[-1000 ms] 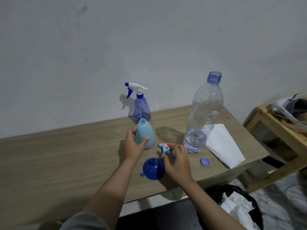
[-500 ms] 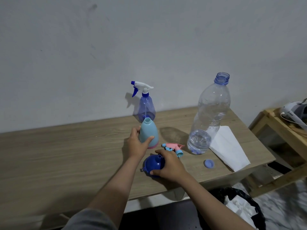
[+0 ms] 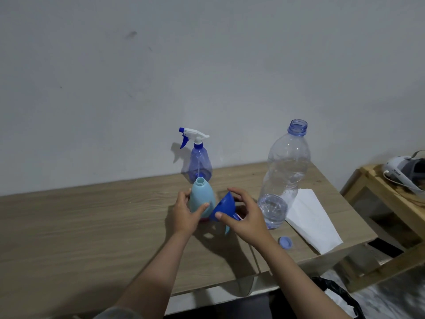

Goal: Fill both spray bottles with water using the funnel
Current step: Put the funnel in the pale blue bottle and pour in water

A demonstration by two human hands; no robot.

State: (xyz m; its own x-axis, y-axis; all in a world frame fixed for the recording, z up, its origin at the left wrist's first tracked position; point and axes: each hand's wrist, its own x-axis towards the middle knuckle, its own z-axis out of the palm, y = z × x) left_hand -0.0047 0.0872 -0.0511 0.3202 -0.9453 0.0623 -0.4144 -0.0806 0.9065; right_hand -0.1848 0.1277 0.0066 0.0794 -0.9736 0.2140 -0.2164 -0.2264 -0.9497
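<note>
The left hand [image 3: 184,215] wraps its grip around the uncapped light-blue spray bottle [image 3: 202,200], upright on the table [image 3: 92,226]. At its 3 o'clock, the right hand [image 3: 247,217] pinches the blue funnel [image 3: 224,207], tilted, off the table. The purple spray bottle [image 3: 199,163] stands at 12 o'clock, the water bottle [image 3: 284,176] farther at 3 o'clock.

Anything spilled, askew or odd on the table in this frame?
No spill shows. The dark blue plastic funnel is held tilted in the right hand, not yet in the open light blue spray bottle that the left hand grips. Nothing else stands out.
</note>
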